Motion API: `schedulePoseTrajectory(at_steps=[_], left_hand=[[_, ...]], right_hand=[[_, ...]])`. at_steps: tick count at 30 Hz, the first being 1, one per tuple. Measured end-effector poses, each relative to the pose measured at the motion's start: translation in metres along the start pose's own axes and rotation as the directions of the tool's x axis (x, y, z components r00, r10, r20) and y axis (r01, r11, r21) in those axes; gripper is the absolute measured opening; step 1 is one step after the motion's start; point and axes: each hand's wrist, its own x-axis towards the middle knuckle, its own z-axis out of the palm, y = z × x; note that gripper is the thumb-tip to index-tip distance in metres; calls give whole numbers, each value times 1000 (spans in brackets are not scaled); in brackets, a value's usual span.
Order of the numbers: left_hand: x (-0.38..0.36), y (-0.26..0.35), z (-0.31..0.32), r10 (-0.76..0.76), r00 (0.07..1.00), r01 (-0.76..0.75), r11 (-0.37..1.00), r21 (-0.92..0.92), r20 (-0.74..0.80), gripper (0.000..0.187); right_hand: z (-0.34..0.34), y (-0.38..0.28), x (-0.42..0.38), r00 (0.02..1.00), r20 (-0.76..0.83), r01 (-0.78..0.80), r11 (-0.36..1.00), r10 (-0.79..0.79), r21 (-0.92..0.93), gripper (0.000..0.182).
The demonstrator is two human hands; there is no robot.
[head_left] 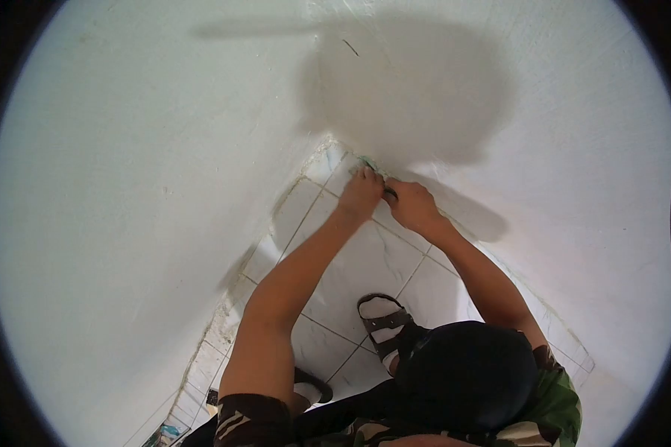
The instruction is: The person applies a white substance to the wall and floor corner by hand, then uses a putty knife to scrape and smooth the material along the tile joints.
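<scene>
Both my hands reach down to the line where the tiled floor meets the white wall on the right, close to the room's corner. My left hand has its fingers curled and pressed at the wall's base, touching a small greenish piece that lies along the joint. Whether it grips that piece is hidden by the knuckles. My right hand sits right beside it, fingers closed around a small dark object that shows between the two hands.
Two white walls meet in the corner, with my shadow on them. My sandalled foot stands on the pale tiles; a dark-clothed knee and camouflage clothing fill the lower frame. Grout along the left wall's base looks rough.
</scene>
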Motion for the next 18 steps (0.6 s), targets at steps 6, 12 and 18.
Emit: schedulePoseTrajectory(at_steps=[6, 12, 18], left_hand=[[-7, 3, -9, 54, 998, -55, 998, 42, 40, 27], [6, 4, -12, 26, 991, -31, 999, 37, 135, 27], [7, 2, -10, 18, 1000, -18, 1000, 16, 14, 24]], right_hand=[[-15, -3, -8, 995, 94, -33, 989, 20, 143, 20], [-14, -4, -5, 998, 38, -58, 983, 53, 174, 19], [0, 4, -5, 997, -25, -63, 967, 71, 247, 18]])
